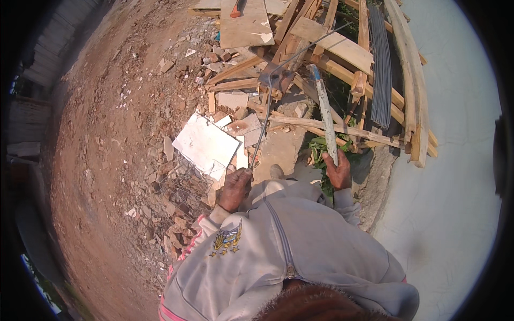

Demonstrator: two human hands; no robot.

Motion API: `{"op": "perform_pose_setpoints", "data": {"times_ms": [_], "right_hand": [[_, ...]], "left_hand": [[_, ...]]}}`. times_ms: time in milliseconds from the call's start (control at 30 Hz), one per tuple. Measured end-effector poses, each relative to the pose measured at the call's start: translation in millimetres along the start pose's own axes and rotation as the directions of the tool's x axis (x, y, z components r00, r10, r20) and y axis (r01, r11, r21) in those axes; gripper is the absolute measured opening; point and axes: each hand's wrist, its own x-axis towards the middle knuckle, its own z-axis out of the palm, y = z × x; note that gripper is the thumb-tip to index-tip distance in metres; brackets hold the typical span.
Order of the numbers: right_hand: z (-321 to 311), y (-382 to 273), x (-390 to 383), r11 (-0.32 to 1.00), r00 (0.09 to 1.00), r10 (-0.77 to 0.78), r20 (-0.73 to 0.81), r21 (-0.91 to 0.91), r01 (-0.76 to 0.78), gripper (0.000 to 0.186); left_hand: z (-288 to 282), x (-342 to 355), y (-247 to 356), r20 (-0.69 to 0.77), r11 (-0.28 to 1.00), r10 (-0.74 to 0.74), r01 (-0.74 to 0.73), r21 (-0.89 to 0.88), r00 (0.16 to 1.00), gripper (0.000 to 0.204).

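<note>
My left hand (235, 188) is closed around the near end of a thin steel rod (265, 119). From that fist the rod runs away from me and bends rightward over a rusty brown metal plate (276, 80). Its far end reaches over a wide pale plank (334, 44). My right hand (338, 170) grips the near end of a long bar (325, 112) with worn white paint and a blue far end. The bar points away from me, right of the plate. Whether the bar's tip touches anything is hard to make out.
Timber beams and boards (415, 80) lie piled ahead and to the right, with a bundle of grey steel rods (380, 69) among them. An orange-handled tool (235, 8) rests on a board. A pale wall (444, 176) stands right; a white panel (206, 144) lies on rubble.
</note>
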Motion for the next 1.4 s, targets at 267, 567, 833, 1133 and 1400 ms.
{"op": "perform_pose_setpoints", "data": {"times_ms": [267,567,833,1133,1400], "right_hand": [[-33.4,9.9,52.6,0.991,0.998,-0.015,0.064,-0.135,0.023,0.042],[-38.3,-14.9,96.5,0.961,0.968,-0.047,0.246,-0.254,0.111,0.045],[-60.0,-20.4,113.3,0.940,0.900,0.101,0.424,-0.337,0.053,0.038],[-44.8,27.2,131.6,0.931,0.867,-0.117,0.484,-0.250,0.265,0.040],[-51.7,-12.4,146.5,0.942,0.874,0.146,0.464,-0.335,0.021,0.040]], "left_hand": [[40.6,7.7,-39.1,-0.067,0.997,-0.015,0.010,-0.082,0.998,0.033],[70.3,12.1,-65.6,-0.172,0.996,0.074,-0.083,-0.042,0.982,0.034],[60.7,9.3,-59.8,-0.115,0.990,0.004,-0.019,-0.136,0.993,0.033],[65.3,4.0,-43.8,-0.132,0.999,0.026,-0.020,0.046,0.991,0.034],[78.4,18.5,-58.4,-0.174,0.987,0.155,-0.147,0.059,0.973,0.037]]}}
